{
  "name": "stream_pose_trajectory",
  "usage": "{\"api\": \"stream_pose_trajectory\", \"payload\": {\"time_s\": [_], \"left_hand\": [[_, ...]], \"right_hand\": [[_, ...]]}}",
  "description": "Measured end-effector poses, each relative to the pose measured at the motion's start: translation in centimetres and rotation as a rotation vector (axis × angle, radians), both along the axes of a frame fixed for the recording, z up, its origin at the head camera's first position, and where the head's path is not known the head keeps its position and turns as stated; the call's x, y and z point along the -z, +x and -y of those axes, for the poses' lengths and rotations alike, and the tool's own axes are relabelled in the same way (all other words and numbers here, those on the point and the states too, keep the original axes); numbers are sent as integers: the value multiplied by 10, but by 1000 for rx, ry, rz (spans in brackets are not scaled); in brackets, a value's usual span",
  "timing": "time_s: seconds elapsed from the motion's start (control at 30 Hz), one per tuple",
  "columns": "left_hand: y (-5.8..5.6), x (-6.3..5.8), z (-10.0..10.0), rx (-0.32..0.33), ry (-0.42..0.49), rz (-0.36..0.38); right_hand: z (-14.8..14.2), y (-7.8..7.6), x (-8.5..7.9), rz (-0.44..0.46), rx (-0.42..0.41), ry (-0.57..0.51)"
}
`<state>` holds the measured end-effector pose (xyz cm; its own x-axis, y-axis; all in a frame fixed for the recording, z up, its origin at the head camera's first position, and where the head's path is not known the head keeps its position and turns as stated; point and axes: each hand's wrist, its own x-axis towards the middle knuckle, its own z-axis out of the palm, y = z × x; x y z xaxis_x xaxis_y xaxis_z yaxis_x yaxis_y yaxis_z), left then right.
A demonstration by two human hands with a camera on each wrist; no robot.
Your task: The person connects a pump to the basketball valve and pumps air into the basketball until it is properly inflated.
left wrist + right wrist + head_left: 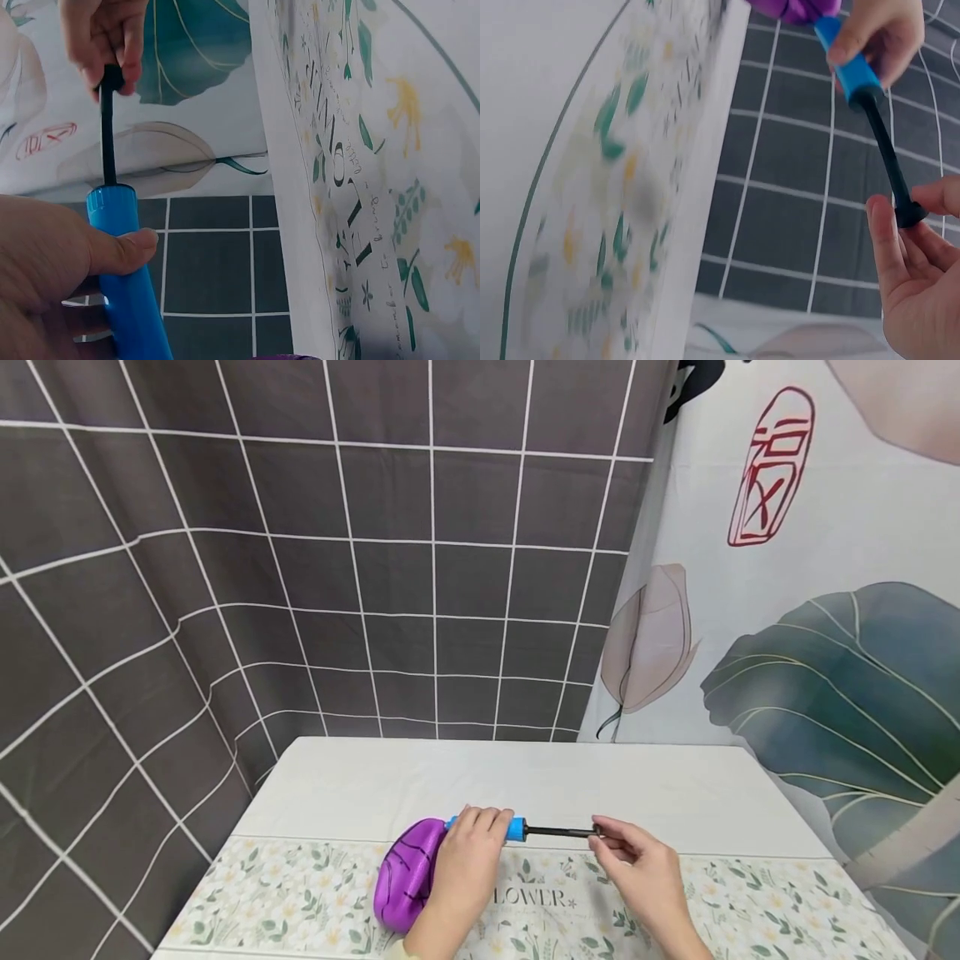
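Note:
A blue balloon pump (135,300) lies nearly level above the table in the head view, its black plunger rod (558,832) drawn out to the right. My left hand (468,864) grips the blue barrel, thumb along its side in the left wrist view. With thumb and fingers, my right hand (648,870) pinches the black knob (910,214) at the rod's end. At the barrel's left end is a purple balloon (405,878) with black lines, partly inflated; my left hand partly covers it. The join between balloon and nozzle is hidden.
Below the hands is a table with a white cloth (360,777) and a floral band (300,885) with printed lettering. Behind it hangs a dark grey curtain (390,577) with white grid lines. A white curtain with leaf prints (832,685) hangs at the right.

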<state>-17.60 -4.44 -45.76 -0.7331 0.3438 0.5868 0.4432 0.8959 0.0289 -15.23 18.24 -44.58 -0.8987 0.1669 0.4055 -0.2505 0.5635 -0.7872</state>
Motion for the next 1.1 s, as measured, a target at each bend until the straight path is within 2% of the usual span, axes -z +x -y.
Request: {"api": "stream_pose_trajectory", "payload": {"time_s": [0.2,0.4,0.6,0.8,0.97,1.1], "left_hand": [[0,-2,0,-16,-9,4],[1,-4,-4,-16,-55,-14],[4,-3,-10,-16,-91,-16],[10,-2,-17,9,-114,-51],[9,-1,-12,28,-54,-41],[4,-2,-4,35,-12,-15]], "right_hand": [[-16,2,-2,2,49,39],[-5,1,3,-36,85,58],[21,1,11,-67,33,40],[43,0,17,-24,-36,17],[43,-1,15,10,-67,-27],[30,-2,10,-11,-43,-34]]}}
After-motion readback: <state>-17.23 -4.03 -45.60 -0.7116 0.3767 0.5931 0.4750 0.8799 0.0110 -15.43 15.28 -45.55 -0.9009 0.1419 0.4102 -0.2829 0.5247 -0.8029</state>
